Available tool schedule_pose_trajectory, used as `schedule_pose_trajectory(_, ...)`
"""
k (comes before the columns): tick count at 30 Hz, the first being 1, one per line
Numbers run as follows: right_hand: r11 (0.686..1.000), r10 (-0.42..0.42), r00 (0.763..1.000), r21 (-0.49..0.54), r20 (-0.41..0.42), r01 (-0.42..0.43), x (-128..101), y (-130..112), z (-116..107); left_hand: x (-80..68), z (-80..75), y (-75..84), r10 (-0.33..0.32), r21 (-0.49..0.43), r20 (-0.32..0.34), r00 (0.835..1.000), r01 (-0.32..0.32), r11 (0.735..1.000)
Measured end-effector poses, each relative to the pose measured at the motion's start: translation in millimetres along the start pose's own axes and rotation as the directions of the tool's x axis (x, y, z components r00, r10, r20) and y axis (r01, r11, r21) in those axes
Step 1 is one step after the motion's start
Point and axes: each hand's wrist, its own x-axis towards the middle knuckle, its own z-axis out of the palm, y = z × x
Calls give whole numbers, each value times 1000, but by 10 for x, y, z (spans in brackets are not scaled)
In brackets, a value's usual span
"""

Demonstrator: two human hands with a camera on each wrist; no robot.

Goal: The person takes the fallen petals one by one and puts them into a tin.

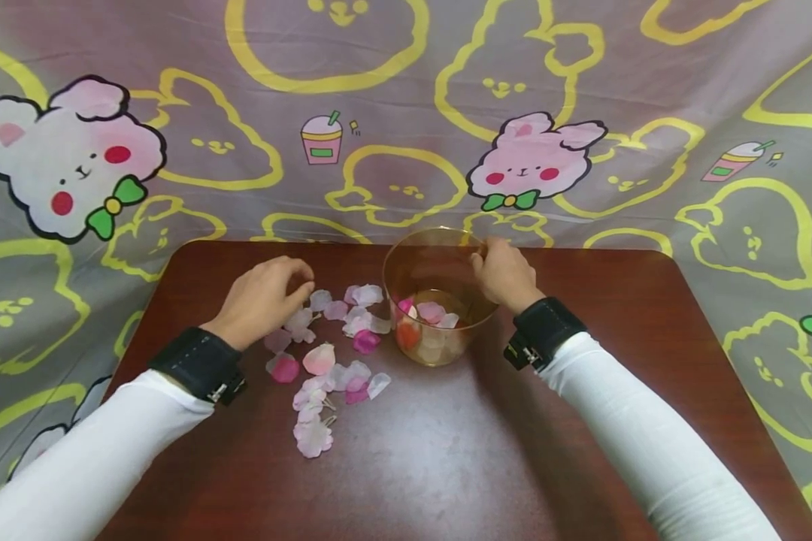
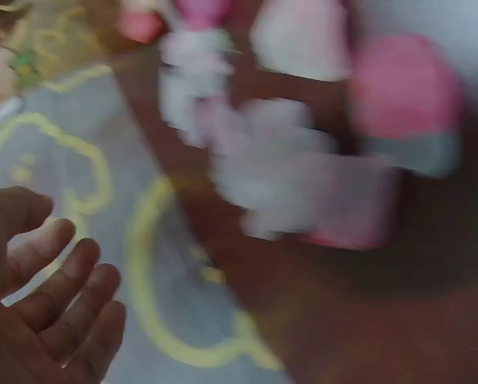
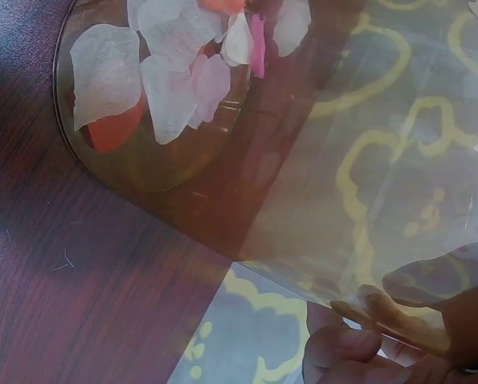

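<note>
Right hand: pinching the rim of the clear cup, steadying it.
Left hand: loosely curled, empty, over scattered petals.
Advice: pinch one petal gently; keep cup upright.

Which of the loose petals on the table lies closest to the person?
The pale pink petal at the bottom end of the scattered trail, nearest the table's front edge, below all the others.
</note>
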Motion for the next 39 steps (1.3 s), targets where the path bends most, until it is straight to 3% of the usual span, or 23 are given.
schedule_pose_trajectory(8, 1000, 2, 1000, -10, -4, -2, 0, 1, -6, -301, 318, -577, -126, 88, 91, 988, 118, 989)
schedule_pose_trajectory(15, 1000, 5, 1000, -10, -3, -5, -9, -12, -5, -435, 454, -755, -143, 102, 118, 983, 131, 986)
schedule_pose_trajectory(24, 1000, 11, 1000, -7, -3, -11, -11, -10, -11, -446, 386, -715, -97, 119, 94, 991, 85, 989)
schedule_pose_trajectory(30, 1000, 10, 1000, -3, 3, -10, -14, -15, -7, -384, 227, -631, -77, 165, 111, 991, 58, 985)
schedule_pose_trajectory(35, 1000, 10, 1000, 0, 10, -10, -13, -16, -9, -251, 44, -452, -39, 181, 83, 996, 24, 983)
schedule_pose_trajectory(39, 1000, 10, 1000, 1, 15, -10, -6, -13, -17, -74, -133, -161, 24, 150, 14, 1000, -26, 988)
